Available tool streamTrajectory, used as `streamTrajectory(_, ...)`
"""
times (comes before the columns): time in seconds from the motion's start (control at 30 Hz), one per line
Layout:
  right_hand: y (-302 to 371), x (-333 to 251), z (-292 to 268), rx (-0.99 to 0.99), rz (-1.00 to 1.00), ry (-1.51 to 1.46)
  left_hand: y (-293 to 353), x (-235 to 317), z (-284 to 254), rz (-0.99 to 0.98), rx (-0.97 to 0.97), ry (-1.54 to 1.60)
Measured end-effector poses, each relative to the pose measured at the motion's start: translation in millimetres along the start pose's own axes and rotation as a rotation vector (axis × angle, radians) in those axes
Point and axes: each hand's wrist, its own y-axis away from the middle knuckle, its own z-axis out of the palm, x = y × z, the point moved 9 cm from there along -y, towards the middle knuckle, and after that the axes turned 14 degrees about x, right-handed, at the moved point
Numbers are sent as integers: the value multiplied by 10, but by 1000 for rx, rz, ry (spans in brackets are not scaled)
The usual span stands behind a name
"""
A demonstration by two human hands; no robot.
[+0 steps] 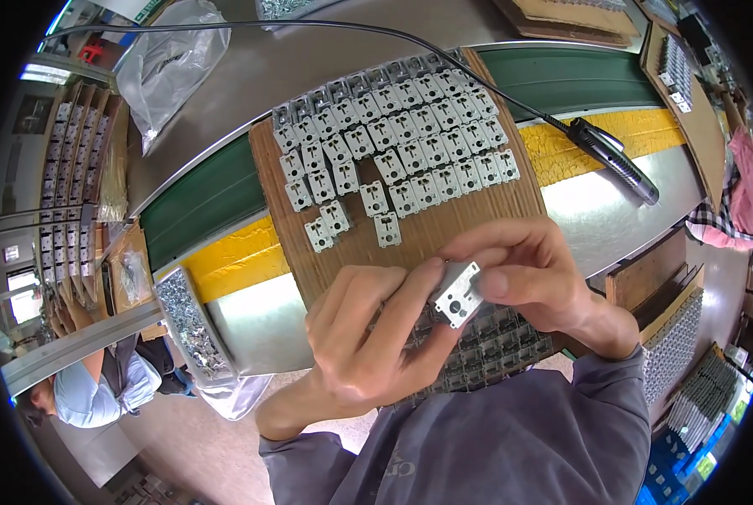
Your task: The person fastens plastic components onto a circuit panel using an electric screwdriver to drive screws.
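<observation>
Curled nearly closed, our left hand [366, 337] and right hand [534, 273] pinch one block [459, 295], likely for steadiness, over the board [330, 259].

A purple-grey fabric shirt [511, 446] with small pale lettering [403, 469] on its front has matching plain sleeves [608, 391], leaving wrists [609, 326] bare.

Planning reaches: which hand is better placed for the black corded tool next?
Probably the right hand: it is nearer the black corded tool than the left hand; both hold the metal part.
</observation>
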Motion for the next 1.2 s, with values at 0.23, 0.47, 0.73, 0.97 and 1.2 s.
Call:
streamTrajectory(0.23, -26, 6, 14, 24, -48, 96, 31, -65, -21, -5, 48, 36)
streamTrajectory(0.47, -85, 155, 70, -43, 95, -134, 48, -52, -54, 39, 89, 12)
streamTrajectory(0.73, -122, 170, 85, -34, 15, 9, 70, -86, -85, 44, 89, 6)
streamTrajectory(0.97, -103, -512, 349, 65, -970, 1078, 136, -444, -510, -145, 249, 142)
streamTrajectory(1.2, -496, -180, 658, -32, -1140, 1671, 349, -800, -787, -281, 233, -111)
